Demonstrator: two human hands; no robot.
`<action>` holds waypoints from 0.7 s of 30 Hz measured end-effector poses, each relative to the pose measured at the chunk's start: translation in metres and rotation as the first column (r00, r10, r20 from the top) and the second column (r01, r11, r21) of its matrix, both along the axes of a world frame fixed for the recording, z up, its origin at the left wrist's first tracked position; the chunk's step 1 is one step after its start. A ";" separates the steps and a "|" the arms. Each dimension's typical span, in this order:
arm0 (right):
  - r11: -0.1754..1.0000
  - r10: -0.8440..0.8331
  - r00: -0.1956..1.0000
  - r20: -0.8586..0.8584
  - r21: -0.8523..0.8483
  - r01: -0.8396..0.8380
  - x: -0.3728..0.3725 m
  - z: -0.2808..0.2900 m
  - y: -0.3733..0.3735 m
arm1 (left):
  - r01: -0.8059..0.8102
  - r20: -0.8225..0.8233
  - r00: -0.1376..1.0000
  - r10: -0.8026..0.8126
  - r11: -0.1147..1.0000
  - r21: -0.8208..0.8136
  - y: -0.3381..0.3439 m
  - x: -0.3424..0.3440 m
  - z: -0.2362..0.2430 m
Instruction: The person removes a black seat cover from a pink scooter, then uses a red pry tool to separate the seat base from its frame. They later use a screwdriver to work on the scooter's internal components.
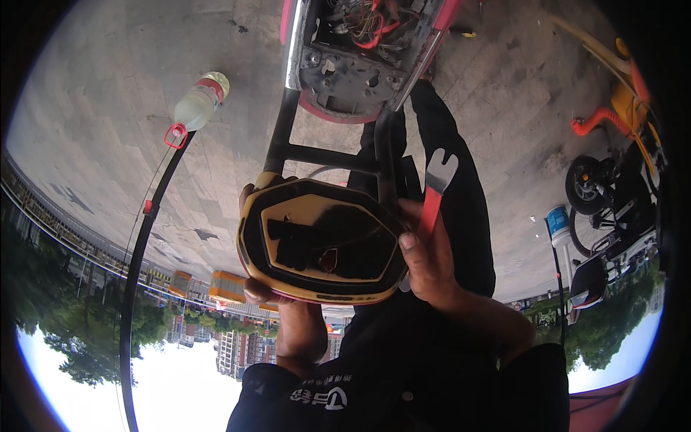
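Observation:
An oval, black-and-tan backrest-like pad (327,241) with a raised faceted middle and worn patches faces me, close to my body. My left hand (265,292) is closed round its left edge, mostly hidden behind it. My right hand (430,270) is at the pad's right edge, closed on a flat fork-ended wrench (436,183) with a red handle, its metal fork pointing up and away. Black frame tubes (327,155) run from behind the pad to a scooter body (345,86) with pink trim. Whether the pad is joined to the tubes is hidden.
Tangled wires (371,25) show in the scooter's uncovered cavity. On the paving at the left lies a clear bottle (196,108) with a red handle. Several bikes, including a yellow one (626,108), and a blue bucket (558,219) stand at the right.

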State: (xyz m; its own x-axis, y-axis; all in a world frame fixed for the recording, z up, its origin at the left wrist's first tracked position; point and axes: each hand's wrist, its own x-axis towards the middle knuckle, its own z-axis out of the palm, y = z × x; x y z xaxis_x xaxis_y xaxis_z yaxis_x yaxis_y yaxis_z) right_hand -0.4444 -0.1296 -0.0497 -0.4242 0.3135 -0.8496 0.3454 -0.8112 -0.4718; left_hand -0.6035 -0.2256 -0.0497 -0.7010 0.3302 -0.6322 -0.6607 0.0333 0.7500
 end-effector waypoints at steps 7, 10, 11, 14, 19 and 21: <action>0.996 -0.079 0.997 0.000 -0.038 0.079 0.000 -0.006 -0.002 | 0.036 0.016 0.999 -0.036 0.999 -0.029 -0.006 0.001 0.002; 0.996 -0.065 0.998 0.023 -0.056 0.067 0.000 -0.003 -0.001 | -0.008 0.065 0.998 0.009 1.000 -0.022 -0.002 -0.001 0.005; 0.997 -0.050 0.999 0.019 -0.057 0.051 0.001 -0.002 0.000 | -0.020 0.076 0.997 0.022 1.000 -0.024 -0.001 -0.002 0.005; 0.999 0.030 1.000 0.002 -0.021 -0.030 0.002 -0.002 0.008 | -0.071 0.115 0.991 0.074 0.997 -0.024 0.005 -0.002 0.009; 0.725 0.444 0.896 -0.011 0.591 -0.352 -0.006 -0.022 0.055 | -0.026 0.136 0.990 0.036 0.997 -0.070 0.012 -0.007 0.012; 0.807 0.471 0.874 -0.116 0.457 -0.374 -0.021 -0.023 0.074 | -0.062 0.141 0.987 0.073 0.994 -0.087 0.014 -0.006 0.012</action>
State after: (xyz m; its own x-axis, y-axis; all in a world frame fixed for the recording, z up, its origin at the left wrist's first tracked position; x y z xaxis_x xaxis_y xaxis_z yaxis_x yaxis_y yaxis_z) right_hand -0.4656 -0.0559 -0.0724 -0.7508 0.3559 -0.5565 0.4597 -0.3235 -0.8271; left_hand -0.6093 -0.2113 -0.0376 -0.6195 0.2280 -0.7512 -0.7644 0.0426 0.6433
